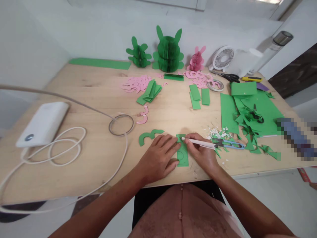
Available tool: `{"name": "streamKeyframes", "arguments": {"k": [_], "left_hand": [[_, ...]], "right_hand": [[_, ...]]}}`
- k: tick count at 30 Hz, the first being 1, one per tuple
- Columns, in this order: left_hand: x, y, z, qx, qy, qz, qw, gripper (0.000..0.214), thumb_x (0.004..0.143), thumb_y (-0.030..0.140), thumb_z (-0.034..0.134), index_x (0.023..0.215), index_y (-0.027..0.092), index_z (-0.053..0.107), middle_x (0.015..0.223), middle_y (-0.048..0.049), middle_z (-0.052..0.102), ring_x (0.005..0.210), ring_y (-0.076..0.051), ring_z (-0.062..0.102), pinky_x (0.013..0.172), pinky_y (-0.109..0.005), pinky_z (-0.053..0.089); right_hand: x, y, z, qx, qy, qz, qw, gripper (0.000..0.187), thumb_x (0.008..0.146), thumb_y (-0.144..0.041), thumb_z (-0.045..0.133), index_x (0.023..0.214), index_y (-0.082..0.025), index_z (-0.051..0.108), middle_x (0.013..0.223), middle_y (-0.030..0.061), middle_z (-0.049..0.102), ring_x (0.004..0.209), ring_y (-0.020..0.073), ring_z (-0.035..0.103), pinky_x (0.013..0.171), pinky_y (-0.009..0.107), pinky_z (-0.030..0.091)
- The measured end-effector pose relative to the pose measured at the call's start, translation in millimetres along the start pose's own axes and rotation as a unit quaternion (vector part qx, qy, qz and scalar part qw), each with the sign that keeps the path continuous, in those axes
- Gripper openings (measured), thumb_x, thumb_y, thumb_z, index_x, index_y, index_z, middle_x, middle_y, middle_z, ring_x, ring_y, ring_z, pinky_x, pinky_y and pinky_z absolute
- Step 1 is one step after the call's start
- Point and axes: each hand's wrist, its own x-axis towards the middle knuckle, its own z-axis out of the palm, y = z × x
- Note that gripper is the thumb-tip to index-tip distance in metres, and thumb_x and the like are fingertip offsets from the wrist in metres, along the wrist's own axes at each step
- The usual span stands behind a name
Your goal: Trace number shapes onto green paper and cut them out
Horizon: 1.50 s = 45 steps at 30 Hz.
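Note:
My left hand (158, 157) lies flat with fingers stretched out, pressing down on a green paper strip (182, 155) near the table's front edge. My right hand (201, 152) is closed round a white pen (198, 142) whose tip touches the top of that strip. A green curved cut-out (148, 135) lies just left of my left hand. Small blue snips (230, 144) lie right of the pen.
The wooden table (86, 96) carries a white power bank (43, 123) with coiled cable, a tape ring (121, 125), pink cut-outs (136, 83), green strips (150, 92), green paper sheets (250, 109), paper honeycomb figures (168, 51), a fan (223, 58), and scissors (229, 76).

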Motion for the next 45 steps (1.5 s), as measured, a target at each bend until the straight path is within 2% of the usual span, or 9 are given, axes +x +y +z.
{"name": "streamKeyframes", "arguments": {"k": [18, 45], "left_hand": [[-0.4, 0.8, 0.6, 0.0, 0.004, -0.003, 1.0, 0.043, 0.092, 0.035, 0.052, 0.129, 0.015, 0.057, 0.135, -0.0135, 0.057, 0.127, -0.033, 0.045, 0.108, -0.054, 0.034], [-0.3, 1.1, 0.3, 0.0, 0.006, 0.003, 1.0, 0.042, 0.092, 0.035, 0.05, 0.128, 0.013, 0.057, 0.133, -0.014, 0.058, 0.126, -0.033, 0.045, 0.107, -0.053, 0.034]], "right_hand": [[-12.5, 0.8, -6.5, -0.043, 0.014, -0.005, 0.999, 0.016, 0.09, -0.031, 0.055, 0.088, -0.021, 0.067, 0.077, 0.0034, 0.071, 0.063, 0.0153, 0.062, 0.059, 0.026, 0.048], [-26.4, 2.0, -10.3, -0.03, 0.026, 0.014, 0.999, 0.014, 0.089, -0.03, 0.056, 0.087, -0.021, 0.067, 0.079, 0.0034, 0.071, 0.066, 0.016, 0.063, 0.061, 0.026, 0.05]]}}
